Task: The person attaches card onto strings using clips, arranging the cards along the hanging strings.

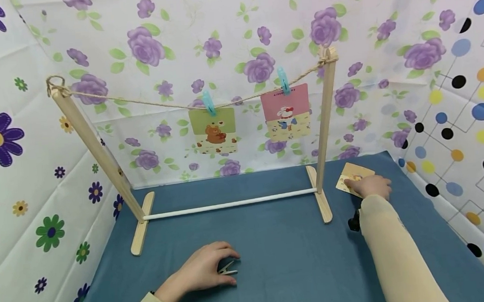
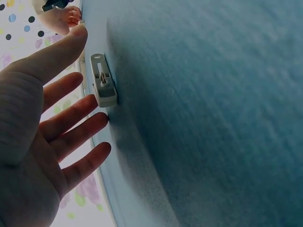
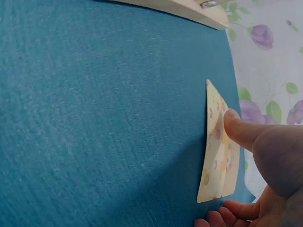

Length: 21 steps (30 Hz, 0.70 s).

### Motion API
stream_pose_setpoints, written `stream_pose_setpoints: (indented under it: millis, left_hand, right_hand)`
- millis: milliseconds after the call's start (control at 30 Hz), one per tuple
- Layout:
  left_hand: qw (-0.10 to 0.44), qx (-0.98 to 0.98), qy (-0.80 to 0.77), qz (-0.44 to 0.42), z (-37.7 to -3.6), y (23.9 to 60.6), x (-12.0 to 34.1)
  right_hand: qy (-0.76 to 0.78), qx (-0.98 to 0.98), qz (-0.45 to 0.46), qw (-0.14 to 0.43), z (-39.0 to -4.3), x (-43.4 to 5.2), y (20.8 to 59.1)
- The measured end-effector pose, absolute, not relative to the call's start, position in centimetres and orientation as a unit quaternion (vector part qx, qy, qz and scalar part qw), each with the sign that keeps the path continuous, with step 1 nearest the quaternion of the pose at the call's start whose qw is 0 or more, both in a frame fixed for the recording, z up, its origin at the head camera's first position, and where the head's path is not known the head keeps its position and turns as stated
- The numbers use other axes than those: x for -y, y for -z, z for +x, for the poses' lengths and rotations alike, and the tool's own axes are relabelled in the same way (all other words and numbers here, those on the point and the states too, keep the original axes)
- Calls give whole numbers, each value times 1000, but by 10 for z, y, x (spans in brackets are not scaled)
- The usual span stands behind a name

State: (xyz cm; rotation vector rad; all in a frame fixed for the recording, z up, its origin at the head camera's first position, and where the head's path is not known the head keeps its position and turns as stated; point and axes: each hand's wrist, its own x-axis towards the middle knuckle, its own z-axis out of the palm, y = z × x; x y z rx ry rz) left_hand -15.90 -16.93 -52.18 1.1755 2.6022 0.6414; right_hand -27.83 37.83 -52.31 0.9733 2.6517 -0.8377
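Blue cloth (image 1: 282,259); pink card (image 1: 286,112); green card (image 1: 213,130); purple-rose backdrop (image 1: 226,27)

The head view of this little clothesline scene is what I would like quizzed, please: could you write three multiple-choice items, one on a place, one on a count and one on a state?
1. Where does the loose card lie?
A. right of the wooden rack
B. left of the rack
C. on the twine

2. How many cards hang on the twine?
A. one
B. two
C. four

3. How is the left hand?
A. flat and far from the clothespin
C. fingers spread, nearing the white clothespin on the cloth
B. pinching a card

Answers: 1 A, the right hand touches it beyond the right post; 2 B, a green card and a pink card; 3 C, the left wrist view shows a gap.
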Motion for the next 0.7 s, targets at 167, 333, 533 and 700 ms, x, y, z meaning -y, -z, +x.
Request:
stream_pose_setpoints:
  millis: [167, 333, 533, 700]
  left_hand:
    - [108, -886, -206, 400, -159, 519, 167]
    - [102, -887, -197, 406, -160, 519, 166]
    - [106, -890, -188, 401, -161, 519, 165]
    - [109, -892, -183, 398, -161, 519, 164]
  right_hand:
    - [284, -884, 363, 78, -280, -372, 525]
    - [281, -880, 375, 79, -282, -371, 527]
    - [305, -872, 369, 98, -285, -375, 524]
    - [283, -881, 361, 118, -288, -379, 521]
